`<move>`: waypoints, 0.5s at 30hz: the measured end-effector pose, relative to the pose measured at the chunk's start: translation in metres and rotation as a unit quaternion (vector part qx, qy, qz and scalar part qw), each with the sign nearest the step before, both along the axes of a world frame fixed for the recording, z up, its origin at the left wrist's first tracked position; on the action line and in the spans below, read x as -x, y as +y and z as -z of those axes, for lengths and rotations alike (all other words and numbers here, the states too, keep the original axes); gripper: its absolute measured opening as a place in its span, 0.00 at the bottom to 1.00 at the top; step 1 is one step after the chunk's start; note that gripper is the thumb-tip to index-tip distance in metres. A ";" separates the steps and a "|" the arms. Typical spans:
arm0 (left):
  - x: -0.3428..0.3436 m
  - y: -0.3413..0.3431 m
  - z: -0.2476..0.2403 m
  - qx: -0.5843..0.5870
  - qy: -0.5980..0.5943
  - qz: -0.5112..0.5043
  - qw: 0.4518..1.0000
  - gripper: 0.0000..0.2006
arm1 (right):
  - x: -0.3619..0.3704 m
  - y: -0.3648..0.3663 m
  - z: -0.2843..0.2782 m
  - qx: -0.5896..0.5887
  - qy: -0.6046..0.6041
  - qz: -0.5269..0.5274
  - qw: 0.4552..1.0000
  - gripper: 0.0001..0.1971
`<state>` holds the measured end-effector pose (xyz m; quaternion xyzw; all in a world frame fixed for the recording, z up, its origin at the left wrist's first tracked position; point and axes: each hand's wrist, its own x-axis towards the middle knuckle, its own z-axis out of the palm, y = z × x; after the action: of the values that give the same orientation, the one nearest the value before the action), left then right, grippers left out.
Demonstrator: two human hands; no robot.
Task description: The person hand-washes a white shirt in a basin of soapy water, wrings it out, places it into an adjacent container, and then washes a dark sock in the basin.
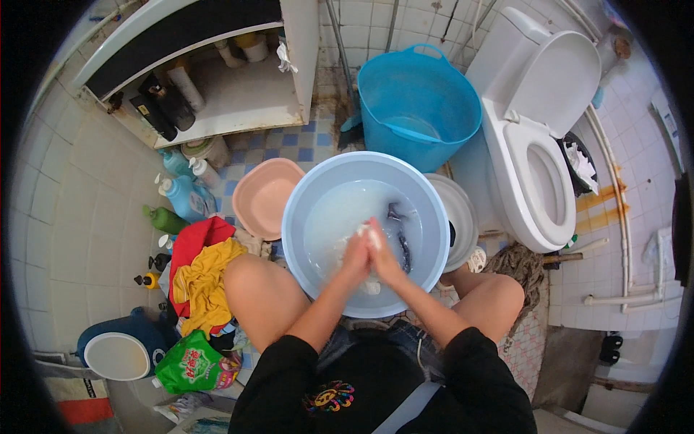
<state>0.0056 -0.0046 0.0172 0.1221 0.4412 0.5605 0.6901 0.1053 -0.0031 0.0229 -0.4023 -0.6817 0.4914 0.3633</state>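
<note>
A light blue round basin (290,217) of cloudy water stands between my knees. Over the water my left hand (355,254) and my right hand (382,253) press together, closed on a small white cloth (363,230) that shows between the fingers. More pale fabric (371,287) lies in the water under my wrists, partly hidden by them. A dark piece of fabric (405,249) floats to the right of my right hand, apart from it. What kind of garment each piece is, I cannot make out.
A pink basin (266,195) sits left of the blue one. Behind are a large blue tub (416,94) and an open cabinet (238,108); a toilet (538,181) stands right. Yellow clothes (206,282), a green detergent bag (191,362) and several bottles (184,199) crowd the left.
</note>
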 end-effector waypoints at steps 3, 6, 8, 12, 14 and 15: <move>-0.024 -0.014 0.007 -0.056 0.007 0.050 0.997 0.16 | -0.025 0.027 0.021 0.122 0.069 0.113 0.984 0.29; -0.013 -0.010 -0.007 -0.082 0.105 0.066 0.989 0.14 | -0.017 0.017 0.017 0.057 -0.073 0.100 0.991 0.27; 0.018 0.007 -0.012 -0.012 0.050 0.013 0.999 0.14 | 0.019 -0.013 -0.019 -0.006 -0.034 0.042 0.999 0.27; -0.001 -0.007 -0.008 -0.015 0.055 -0.004 0.998 0.14 | 0.004 0.006 -0.006 0.001 0.016 0.034 0.999 0.28; -0.030 -0.024 -0.008 -0.031 0.059 0.025 0.997 0.17 | -0.021 0.025 0.009 0.076 0.015 0.076 0.994 0.27; -0.029 -0.023 -0.007 -0.031 0.059 0.027 0.997 0.17 | -0.029 0.031 0.013 0.134 0.011 0.104 0.985 0.28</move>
<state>0.0341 -0.0278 0.0241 0.1880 0.4599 0.5466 0.6740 0.1345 0.0277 0.0097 -0.5104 -0.5599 0.5425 0.3629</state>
